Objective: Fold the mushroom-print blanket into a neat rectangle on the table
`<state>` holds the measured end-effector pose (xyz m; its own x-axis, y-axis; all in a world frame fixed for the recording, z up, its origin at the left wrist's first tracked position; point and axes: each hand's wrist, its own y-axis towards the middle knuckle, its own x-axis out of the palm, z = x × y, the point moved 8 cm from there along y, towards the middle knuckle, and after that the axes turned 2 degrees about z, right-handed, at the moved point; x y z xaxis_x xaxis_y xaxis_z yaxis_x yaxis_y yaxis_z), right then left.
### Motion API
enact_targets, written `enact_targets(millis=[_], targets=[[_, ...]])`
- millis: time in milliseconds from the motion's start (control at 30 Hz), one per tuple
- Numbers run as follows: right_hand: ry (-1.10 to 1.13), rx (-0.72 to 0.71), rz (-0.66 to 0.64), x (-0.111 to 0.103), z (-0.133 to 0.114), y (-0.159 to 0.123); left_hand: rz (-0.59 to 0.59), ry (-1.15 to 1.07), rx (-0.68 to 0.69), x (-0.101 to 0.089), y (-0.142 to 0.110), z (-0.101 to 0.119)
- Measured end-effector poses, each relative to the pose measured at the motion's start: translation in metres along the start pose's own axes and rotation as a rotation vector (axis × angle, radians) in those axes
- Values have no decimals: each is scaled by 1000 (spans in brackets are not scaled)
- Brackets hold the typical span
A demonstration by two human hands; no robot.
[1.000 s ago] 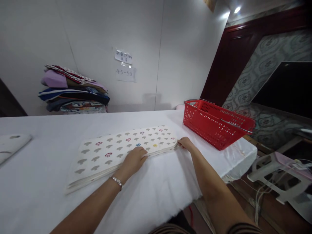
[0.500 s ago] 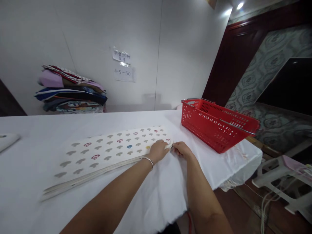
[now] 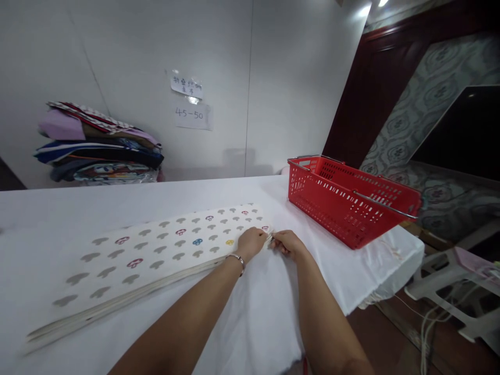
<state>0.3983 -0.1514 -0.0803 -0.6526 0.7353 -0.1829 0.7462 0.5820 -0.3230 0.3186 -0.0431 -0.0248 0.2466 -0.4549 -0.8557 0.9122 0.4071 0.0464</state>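
A long folded white cloth [image 3: 156,250] with grey, red, blue and yellow mushroom prints lies flat in several layers on the white-covered table [image 3: 250,323]. My left hand [image 3: 252,244], with a silver bracelet at the wrist, grips the near right corner of the cloth, fingers bent over its edge. Right beside it, my right hand [image 3: 287,244] pinches the layers at the same corner. The fingertips of both hands are partly hidden, and the two hands almost meet.
A red plastic basket [image 3: 351,208] with metal handles stands at the table's right. Folded fabrics [image 3: 101,146] are piled at the back left by the wall. Paper signs [image 3: 191,114] hang on that wall. A plastic stool [image 3: 457,286] stands on the floor at right.
The view has shifted, so the cloth's left end now reaches farther left and lower. At the right corner, the layers that curled up lie flatter. Both hands stay at that corner.
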Motion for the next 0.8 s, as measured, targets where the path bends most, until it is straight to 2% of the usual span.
enact_targets(millis=[333, 567, 800], targets=[[-5, -31, 46, -2, -8, -7, 113, 43, -52, -8, -7, 0], [-12, -65, 59, -3, -16, -12, 90, 218, 105, -1, -9, 16], [-20, -79, 49, -2, -21, -16, 107, 176, 172, -5, -13, 26]])
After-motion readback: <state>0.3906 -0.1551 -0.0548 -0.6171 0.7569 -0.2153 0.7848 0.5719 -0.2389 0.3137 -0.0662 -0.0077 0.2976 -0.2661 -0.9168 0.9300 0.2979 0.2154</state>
